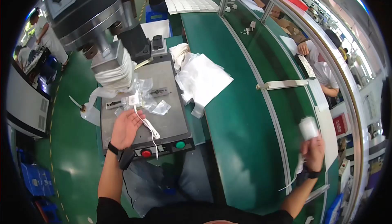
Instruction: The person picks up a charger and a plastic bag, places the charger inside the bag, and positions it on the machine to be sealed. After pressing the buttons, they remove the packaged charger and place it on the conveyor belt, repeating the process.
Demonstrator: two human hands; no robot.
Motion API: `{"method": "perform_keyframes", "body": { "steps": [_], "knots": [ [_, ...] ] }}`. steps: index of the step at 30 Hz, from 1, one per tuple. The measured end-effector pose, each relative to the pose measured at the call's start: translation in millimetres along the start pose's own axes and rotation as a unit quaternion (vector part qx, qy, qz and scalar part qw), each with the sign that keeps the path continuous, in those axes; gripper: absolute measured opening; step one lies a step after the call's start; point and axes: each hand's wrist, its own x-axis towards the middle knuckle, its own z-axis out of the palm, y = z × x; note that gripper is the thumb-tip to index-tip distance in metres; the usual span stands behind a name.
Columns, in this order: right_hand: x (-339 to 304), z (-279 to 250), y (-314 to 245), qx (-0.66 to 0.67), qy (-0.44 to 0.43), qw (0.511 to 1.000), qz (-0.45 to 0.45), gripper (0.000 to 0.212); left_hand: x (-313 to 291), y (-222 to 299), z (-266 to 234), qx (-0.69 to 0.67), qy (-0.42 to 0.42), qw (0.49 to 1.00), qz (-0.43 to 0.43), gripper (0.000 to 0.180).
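Observation:
My left hand lies palm up at the front of the press's grey bed, fingers stretched out and not closed on anything. A bundled white cable runs beside its fingertips from a small white block, which sits in a clear plastic-lined fixture under the press head. The head is wrapped in white material. Far to the right, over the green belt, my right hand grips a white power adapter, blurred by motion. A white cable hangs below that hand.
A red button and a green button sit on the press's front. White sheets and plastic bags lie right of the bed. A metal rail edges the belt. A co-worker sits across it; white pieces are laid out farther back.

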Motion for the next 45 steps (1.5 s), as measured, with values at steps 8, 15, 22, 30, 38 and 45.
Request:
{"method": "perform_keyframes", "body": {
  "steps": [8,15,22,30,38,45],
  "knots": [
    [38.2,305.7,4.5,0.16,-0.38,0.906,0.093,0.023,-43.8,-42.0,12.2,-0.037,-0.205,0.971,-0.118,0.022],
    [69.0,465.6,6.4,-0.028,-0.272,0.953,-0.129,0.027,-163.9,-118.9,-80.7,-0.05,-0.126,0.986,0.096,0.02],
    [37.6,494.5,-7.4,-0.344,-0.19,0.875,-0.284,0.038,-191.9,-140.5,-167.3,0.093,0.052,0.982,0.157,0.021],
    [31.0,501.7,9.2,-0.429,-0.23,0.842,-0.233,0.043,-156.9,-94.7,-149.0,0.159,0.05,0.956,0.241,0.02],
    [75.1,467.1,-26.4,-0.386,-0.363,0.793,-0.3,0.054,-124.1,-80.8,-138.3,0.259,-0.002,0.913,0.314,0.021],
    [-2.7,343.2,60.3,-0.08,-0.261,0.948,-0.164,0.04,-134.0,-89.1,-133.5,0.271,0.036,0.932,0.237,0.02]
  ]
}}
